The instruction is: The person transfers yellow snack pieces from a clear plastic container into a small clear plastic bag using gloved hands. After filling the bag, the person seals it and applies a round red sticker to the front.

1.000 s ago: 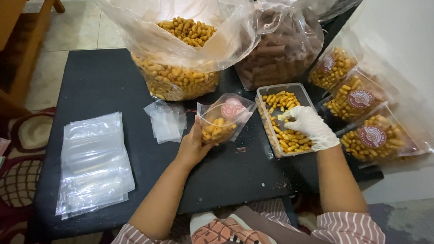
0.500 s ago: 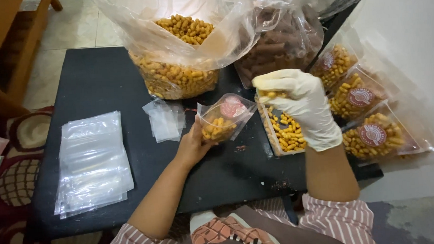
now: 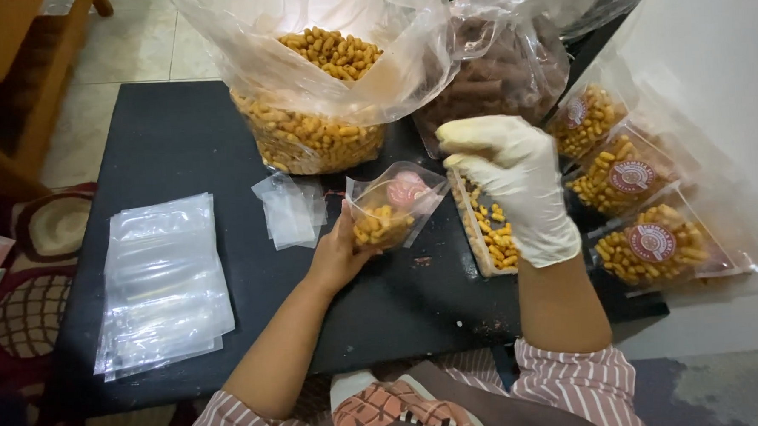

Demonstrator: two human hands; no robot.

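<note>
Head view: black table (image 3: 180, 145) on pale tiled floor (image 3: 146, 53)

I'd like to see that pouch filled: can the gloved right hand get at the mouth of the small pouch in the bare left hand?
Probably yes. The right hand hovers just beside the small pouch, whose mouth gapes toward it, tilted by the left hand. Nothing lies between them.

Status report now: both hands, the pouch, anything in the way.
Left hand grips small pouch, part-filled. Gloved right hand closed above snack tray. Nothing between hand and pouch.
</note>
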